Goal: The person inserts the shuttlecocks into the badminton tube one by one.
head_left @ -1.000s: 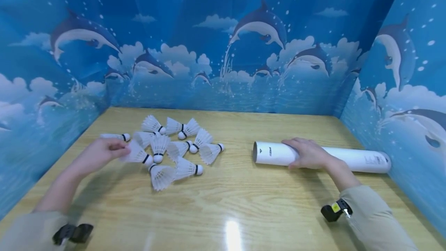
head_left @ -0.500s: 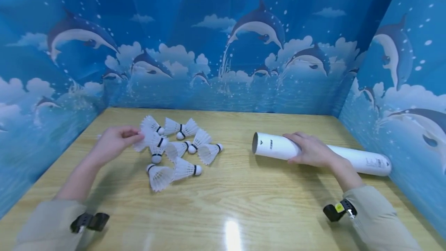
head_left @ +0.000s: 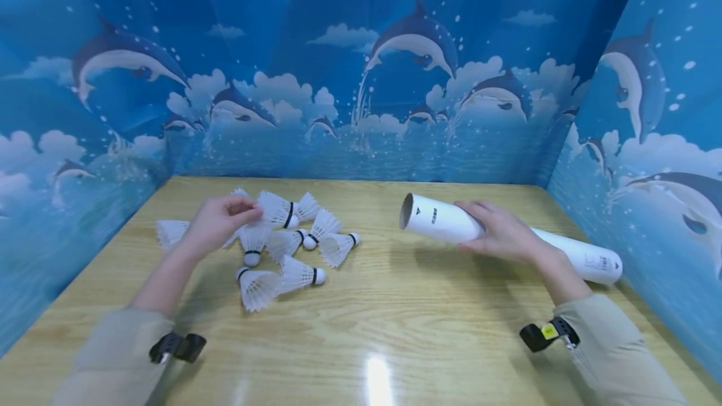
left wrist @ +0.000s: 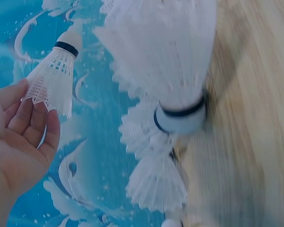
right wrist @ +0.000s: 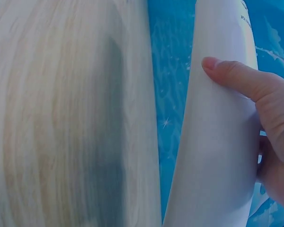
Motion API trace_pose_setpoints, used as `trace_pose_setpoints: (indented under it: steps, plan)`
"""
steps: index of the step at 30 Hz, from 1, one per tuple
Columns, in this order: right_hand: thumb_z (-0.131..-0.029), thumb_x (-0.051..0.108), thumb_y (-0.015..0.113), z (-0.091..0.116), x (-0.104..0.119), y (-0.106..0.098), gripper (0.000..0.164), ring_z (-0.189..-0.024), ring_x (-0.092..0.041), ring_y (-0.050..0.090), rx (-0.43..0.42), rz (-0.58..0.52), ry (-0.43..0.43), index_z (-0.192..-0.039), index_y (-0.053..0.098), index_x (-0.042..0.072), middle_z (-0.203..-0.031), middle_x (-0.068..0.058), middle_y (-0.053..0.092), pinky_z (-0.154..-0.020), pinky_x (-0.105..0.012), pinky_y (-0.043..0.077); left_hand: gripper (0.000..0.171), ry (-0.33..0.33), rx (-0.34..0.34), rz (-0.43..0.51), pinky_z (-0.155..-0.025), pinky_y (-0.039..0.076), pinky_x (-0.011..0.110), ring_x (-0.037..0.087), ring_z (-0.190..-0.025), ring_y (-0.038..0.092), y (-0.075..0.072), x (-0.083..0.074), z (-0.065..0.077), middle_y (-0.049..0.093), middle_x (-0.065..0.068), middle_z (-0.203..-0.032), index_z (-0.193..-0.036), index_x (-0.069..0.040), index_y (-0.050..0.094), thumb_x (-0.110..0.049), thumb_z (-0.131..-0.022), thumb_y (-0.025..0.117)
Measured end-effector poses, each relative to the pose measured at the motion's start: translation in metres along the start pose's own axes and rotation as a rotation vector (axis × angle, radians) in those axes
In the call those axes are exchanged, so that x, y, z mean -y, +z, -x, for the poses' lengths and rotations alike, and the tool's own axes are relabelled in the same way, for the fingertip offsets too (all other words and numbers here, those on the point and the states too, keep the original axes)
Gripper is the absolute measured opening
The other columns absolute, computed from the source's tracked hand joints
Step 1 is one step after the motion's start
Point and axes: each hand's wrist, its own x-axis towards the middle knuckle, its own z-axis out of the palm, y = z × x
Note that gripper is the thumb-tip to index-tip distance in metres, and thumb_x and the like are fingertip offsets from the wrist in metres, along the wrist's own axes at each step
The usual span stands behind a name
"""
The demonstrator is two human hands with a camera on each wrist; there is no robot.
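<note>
My left hand [head_left: 217, 224] pinches a white shuttlecock [left wrist: 52, 78] by its skirt edge, thumb on one side and fingers on the other. Its cork, with a dark band, points away from the palm. In the head view that shuttlecock overlaps the pile of other shuttlecocks [head_left: 254, 240] on the table. On the right, my right hand [head_left: 499, 230] grips a long white tube [head_left: 440, 221] around its middle, thumb across the near side in the right wrist view. The tube's open end [head_left: 406, 210] is raised and faces left; its far end sits lower, near the right wall.
Several shuttlecocks lie loose on the wooden table [head_left: 361, 331], two of them [head_left: 259, 287] nearest the front. One shuttlecock [head_left: 169, 230] lies partly behind the left forearm. Blue dolphin-print curtains [head_left: 350, 111] enclose the back and sides.
My left hand has carried the shuttlecock up and to the right across the pile. My right hand has lifted the tube's left end off the table, tilting it upward.
</note>
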Motion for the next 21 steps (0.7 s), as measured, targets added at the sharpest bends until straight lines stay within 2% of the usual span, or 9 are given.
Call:
trace_pose_setpoints:
  steps: [7,16,21]
  plan:
    - [-0.070,0.032,0.081,-0.007,0.013,-0.004,0.080,-0.108,-0.036,0.051,-0.017,-0.027,0.004,-0.136,0.044,0.007,-0.125,-0.019,0.051,-0.083,-0.054,0.043,0.031,-0.008,-0.007,0.039,-0.085,0.048,0.044,0.028,-0.097,0.060,0.015,-0.015,-0.011,0.065,0.014,-0.103,-0.110,-0.002,0.063,-0.027,-0.093,0.058]
    - [-0.070,0.030,0.081,-0.015,0.024,-0.005,0.079,-0.108,-0.034,0.051,-0.026,-0.036,-0.040,-0.136,0.045,0.008,-0.125,-0.017,0.051,-0.082,-0.052,0.045,0.024,0.095,-0.055,0.133,-0.076,0.052,0.034,0.023,-0.089,0.063,0.035,-0.031,-0.022,0.067,0.014,-0.097,-0.105,0.001,0.065,-0.018,-0.091,0.061]
    - [-0.071,0.031,0.081,-0.019,0.029,-0.004,0.077,-0.107,-0.033,0.051,-0.020,-0.036,-0.048,-0.136,0.045,0.010,-0.125,-0.016,0.051,-0.081,-0.052,0.046,0.020,0.131,-0.054,0.180,-0.073,0.052,0.037,0.021,-0.087,0.063,0.047,-0.042,-0.026,0.068,0.011,-0.096,-0.103,-0.001,0.067,-0.016,-0.090,0.062]
